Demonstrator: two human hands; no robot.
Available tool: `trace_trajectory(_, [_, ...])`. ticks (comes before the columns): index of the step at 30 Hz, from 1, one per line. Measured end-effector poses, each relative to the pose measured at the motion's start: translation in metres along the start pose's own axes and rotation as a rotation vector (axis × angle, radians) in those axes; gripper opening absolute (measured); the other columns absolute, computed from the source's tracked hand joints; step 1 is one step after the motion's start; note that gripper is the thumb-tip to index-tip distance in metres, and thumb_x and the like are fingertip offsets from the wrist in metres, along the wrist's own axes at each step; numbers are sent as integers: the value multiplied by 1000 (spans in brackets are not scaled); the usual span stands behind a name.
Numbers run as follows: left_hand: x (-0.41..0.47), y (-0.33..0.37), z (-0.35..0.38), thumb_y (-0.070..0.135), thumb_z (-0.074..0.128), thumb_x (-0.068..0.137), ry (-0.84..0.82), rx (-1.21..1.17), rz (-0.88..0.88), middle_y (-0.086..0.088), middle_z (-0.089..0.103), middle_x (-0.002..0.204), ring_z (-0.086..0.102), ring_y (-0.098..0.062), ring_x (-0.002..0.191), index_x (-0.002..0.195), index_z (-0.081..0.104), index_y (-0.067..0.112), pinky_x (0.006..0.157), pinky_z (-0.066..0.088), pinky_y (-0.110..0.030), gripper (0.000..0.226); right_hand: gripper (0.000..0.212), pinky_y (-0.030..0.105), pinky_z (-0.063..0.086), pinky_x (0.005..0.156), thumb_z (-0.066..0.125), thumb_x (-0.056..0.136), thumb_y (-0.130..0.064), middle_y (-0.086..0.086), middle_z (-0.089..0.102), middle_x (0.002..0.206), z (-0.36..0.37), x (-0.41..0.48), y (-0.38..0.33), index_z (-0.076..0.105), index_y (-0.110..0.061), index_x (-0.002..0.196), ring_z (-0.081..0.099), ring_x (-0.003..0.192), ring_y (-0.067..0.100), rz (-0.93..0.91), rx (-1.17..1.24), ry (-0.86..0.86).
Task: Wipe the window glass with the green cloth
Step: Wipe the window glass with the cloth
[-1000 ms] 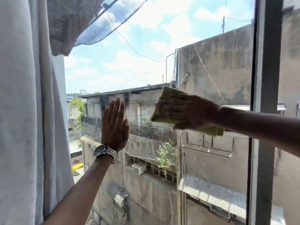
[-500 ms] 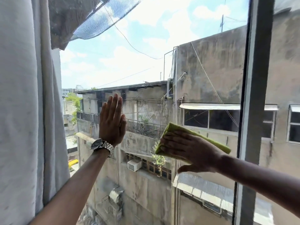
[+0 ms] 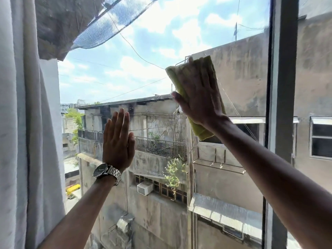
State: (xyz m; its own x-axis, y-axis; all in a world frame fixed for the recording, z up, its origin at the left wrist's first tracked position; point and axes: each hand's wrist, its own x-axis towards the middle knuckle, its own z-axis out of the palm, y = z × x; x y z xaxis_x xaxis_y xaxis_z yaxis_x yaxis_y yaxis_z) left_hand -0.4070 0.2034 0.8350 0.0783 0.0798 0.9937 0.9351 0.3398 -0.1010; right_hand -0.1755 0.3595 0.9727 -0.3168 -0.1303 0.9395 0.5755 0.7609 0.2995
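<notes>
Against the pane: your right hand lies flat on the green cloth, fingers spread and pointing up, thumb out to the left; it presses the cloth rather than pinching it.
Green cloth: folded into a long pad, it stands tilted on the window glass right of centre, its top edge past your fingertips and its lower end showing under your wrist.
Left hand: your left hand rests open on the glass, lower and to the left of the cloth, palm to the pane, fingers straight and close together, holding nothing.
Wristwatch: a metal-band wristwatch sits on your left wrist.
Window frame: a dark upright bar stands just right of the cloth; your right forearm crosses in front of it lower down.
Curtain: a pale curtain hangs along the left edge, near your left arm.
Beyond the glass: grey concrete buildings, a railed balcony, a cloudy sky far off.
</notes>
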Motion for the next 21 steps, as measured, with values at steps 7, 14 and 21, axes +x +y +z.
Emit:
trace_trajectory(7, [-1, -3, -3, 25, 28, 104, 6, -5, 31, -15, 25, 167, 19, -28, 158, 157, 28, 4, 130, 21, -49, 57, 61, 55, 15, 129, 30, 107, -51, 14, 25, 168, 25, -84, -71, 23, -23, 161, 17, 156, 38, -331, 36, -113])
trace_trajectory(14, [1, 2, -9, 24, 29, 103, -24, -14, 16, -20, 28, 165, 23, -32, 156, 155, 30, 1, 127, 24, -53, 57, 57, 55, 18, 128, 28, 110, -48, 6, 16, 171, 11, -167, 8, 13, -29, 162, 10, 158, 31, -562, -65, -303])
trace_trajectory(21, [3, 7, -12, 22, 31, 102, -22, -5, 12, -21, 28, 164, 25, -33, 156, 154, 30, -1, 127, 24, -53, 57, 59, 56, 23, 126, 26, 109, -50, 7, 18, 169, -25, -151, 94, 15, -26, 162, 12, 158, 31, -276, -104, -274])
